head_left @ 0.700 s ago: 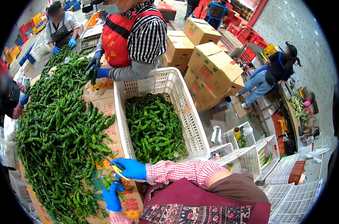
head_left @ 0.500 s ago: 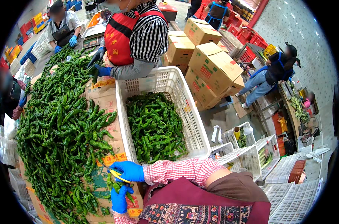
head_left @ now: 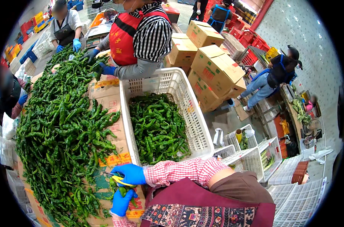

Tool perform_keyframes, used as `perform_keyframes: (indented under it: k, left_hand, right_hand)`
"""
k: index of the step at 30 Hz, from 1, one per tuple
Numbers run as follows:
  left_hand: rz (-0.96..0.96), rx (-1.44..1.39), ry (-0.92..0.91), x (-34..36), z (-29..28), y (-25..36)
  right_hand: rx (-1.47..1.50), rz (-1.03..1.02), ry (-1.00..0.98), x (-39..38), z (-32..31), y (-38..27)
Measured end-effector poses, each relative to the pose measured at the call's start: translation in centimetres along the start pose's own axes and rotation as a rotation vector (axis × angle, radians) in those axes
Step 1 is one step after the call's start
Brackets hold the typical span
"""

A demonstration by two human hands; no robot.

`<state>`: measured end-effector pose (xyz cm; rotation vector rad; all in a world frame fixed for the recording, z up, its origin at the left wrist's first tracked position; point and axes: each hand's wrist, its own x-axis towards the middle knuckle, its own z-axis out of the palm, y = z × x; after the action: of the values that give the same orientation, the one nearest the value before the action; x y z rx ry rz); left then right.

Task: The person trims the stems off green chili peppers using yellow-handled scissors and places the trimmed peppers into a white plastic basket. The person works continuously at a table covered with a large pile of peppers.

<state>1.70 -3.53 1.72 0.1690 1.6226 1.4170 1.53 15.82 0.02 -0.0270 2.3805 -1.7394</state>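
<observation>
My right hand (head_left: pixel 130 174), in a blue glove, is closed on yellow-handled scissors (head_left: pixel 120 180), their blades pointing left over the cardboard. Just below, my left hand (head_left: pixel 121 202), also gloved in blue, grips some green peppers (head_left: pixel 117 185) that poke up between the two hands. A large heap of long, wrinkled green peppers (head_left: pixel 60 143) covers the cardboard-topped table (head_left: pixel 105 98) to the left of both hands. Beyond my right forearm stands a white plastic crate (head_left: pixel 196 132), partly filled with more peppers (head_left: pixel 157 128).
A co-worker in a red apron (head_left: pixel 122 38) handles peppers behind the crate. Others work at the far table end (head_left: pixel 64 30), left edge (head_left: pixel 7 94) and right (head_left: pixel 274 79). Cardboard boxes (head_left: pixel 217 72) stand stacked right of the crate; white crates (head_left: pixel 251 162) fill the lower right.
My hands shift only slightly, keeping hold of scissors and peppers. The red-aproned co-worker's hands move a little to the right, and the person on the right leans forward slightly.
</observation>
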Motion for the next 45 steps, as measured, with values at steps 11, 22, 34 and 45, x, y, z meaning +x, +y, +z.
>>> perform_keyframes:
  k: [11,22,34,45]
  left_hand:
    - [0.052,-0.133,0.002,-0.8,0.2,0.4]
    - [-0.089,-0.133,-0.147,-0.5,-0.4,0.3]
    - [0.039,-0.237,0.139,-0.5,-1.1,0.1]
    - [-0.002,-0.407,0.064,-1.6,-4.0,-1.2]
  right_hand:
    - [0.114,0.035,-0.03,0.9,-1.0,-0.7]
    - [0.015,-0.045,-0.142,0.6,-0.8,0.1]
    - [0.483,0.049,0.058,0.6,-3.6,-3.6]
    - [-0.128,0.013,-0.559,-0.2,-5.0,-1.8]
